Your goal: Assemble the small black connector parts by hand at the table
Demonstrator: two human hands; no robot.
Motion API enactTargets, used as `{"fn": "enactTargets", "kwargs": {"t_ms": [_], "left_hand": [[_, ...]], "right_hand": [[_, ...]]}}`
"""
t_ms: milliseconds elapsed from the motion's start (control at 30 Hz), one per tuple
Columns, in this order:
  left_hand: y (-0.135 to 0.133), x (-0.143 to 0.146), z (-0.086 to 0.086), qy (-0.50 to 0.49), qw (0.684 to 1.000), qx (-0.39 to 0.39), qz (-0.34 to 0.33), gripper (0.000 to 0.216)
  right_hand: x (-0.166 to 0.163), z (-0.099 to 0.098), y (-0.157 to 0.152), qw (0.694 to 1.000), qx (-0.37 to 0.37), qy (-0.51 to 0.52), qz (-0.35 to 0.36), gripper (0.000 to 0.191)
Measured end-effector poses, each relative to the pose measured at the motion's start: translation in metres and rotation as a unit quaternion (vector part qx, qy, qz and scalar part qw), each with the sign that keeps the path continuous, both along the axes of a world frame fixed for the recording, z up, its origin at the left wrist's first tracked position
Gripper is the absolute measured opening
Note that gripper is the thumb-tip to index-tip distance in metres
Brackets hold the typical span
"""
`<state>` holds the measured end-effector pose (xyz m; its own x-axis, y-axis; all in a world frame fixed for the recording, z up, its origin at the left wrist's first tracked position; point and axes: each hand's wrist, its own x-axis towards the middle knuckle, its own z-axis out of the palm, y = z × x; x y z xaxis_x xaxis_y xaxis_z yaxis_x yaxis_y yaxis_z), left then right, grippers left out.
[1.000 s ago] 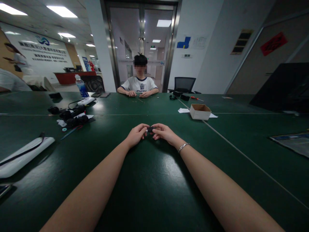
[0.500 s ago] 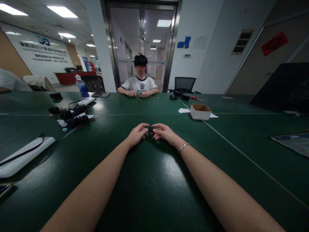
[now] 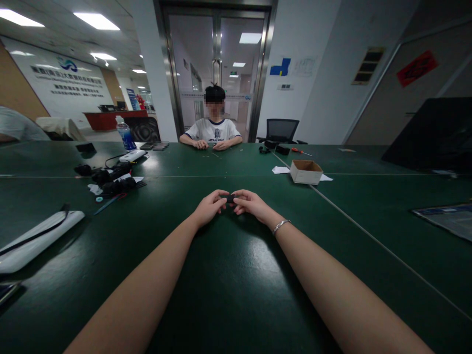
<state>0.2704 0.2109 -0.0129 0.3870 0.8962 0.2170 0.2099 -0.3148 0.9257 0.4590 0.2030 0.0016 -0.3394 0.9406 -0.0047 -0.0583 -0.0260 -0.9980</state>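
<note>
A small black object (image 3: pixel 230 198) is pinched between my two hands, just above or on the dark green table (image 3: pixel 236 275); its kind is too small to make out. My left hand (image 3: pixel 210 207) grips its left end, thumb and fingertips closed around it. From the other side, my right hand (image 3: pixel 252 204) holds the right end, its fingers bent and partly hiding the object. A silver bracelet (image 3: pixel 280 226) circles my right wrist.
An open cardboard box (image 3: pixel 306 172) stands ahead on the right, a screwdriver (image 3: pixel 301 152) beyond it. Black gear (image 3: pixel 110 176) clutters the left, near a water bottle (image 3: pixel 126 132) and a long white case (image 3: pixel 40 241). Across the table sits a person (image 3: pixel 214 129).
The black object has turned slightly between my fingers, and the silvery bit at its left end no longer shows. Both hands stay in nearly the same place.
</note>
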Motion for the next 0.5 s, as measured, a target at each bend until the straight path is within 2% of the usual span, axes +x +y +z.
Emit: {"fn": "enactTargets", "kwargs": {"t_ms": [500], "left_hand": [[-0.0028, 0.0012, 0.0025, -0.008, 1.0, 0.003, -0.006, 0.038]], "right_hand": [[0.0001, -0.0006, 0.0003, 1.0, -0.002, 0.001, -0.005, 0.014]]}}
